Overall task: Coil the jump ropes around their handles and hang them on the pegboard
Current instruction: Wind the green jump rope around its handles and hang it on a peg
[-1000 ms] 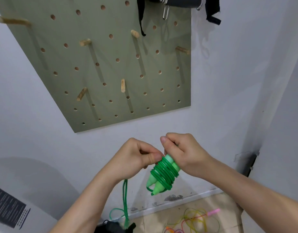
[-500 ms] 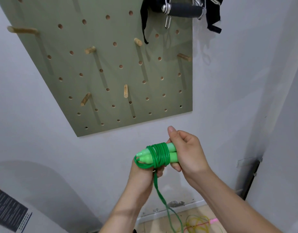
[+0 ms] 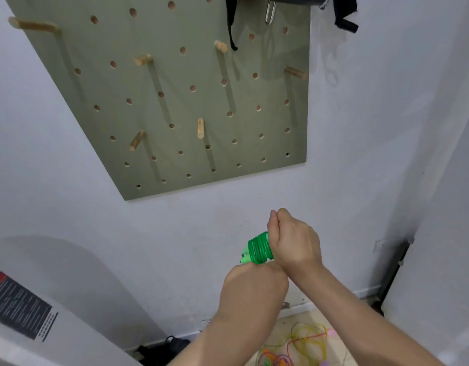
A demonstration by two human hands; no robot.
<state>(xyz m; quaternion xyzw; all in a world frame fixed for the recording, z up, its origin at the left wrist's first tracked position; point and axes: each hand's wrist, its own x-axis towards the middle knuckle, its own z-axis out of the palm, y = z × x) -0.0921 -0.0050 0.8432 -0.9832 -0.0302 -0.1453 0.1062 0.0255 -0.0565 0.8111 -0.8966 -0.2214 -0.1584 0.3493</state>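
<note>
The green jump rope (image 3: 258, 248) is wound in tight turns around its two light-green handles. My right hand (image 3: 294, 243) grips the handles' far end, thumb and fingers pinched above the coil. My left hand (image 3: 254, 280) is bunched directly beneath the coil and touches it. Its fingers curl away from me, and a strand from the coil's lower edge leads into it. The olive pegboard (image 3: 175, 101) hangs on the wall above, with several bare wooden pegs such as one peg (image 3: 200, 128) near its lower middle.
More jump ropes (image 3: 302, 347), yellow and pink, lie tangled on the floor below my arms. A black strapped item (image 3: 232, 22) hangs at the pegboard's top right. A white rounded appliance (image 3: 56, 286) with a label stands at lower left, and a dark object (image 3: 170, 346) lies by the baseboard.
My left hand has carried the rope round under the handles and now sits below the coil. The hanging strand is no longer visible. The bundle has shifted right and lower in view.
</note>
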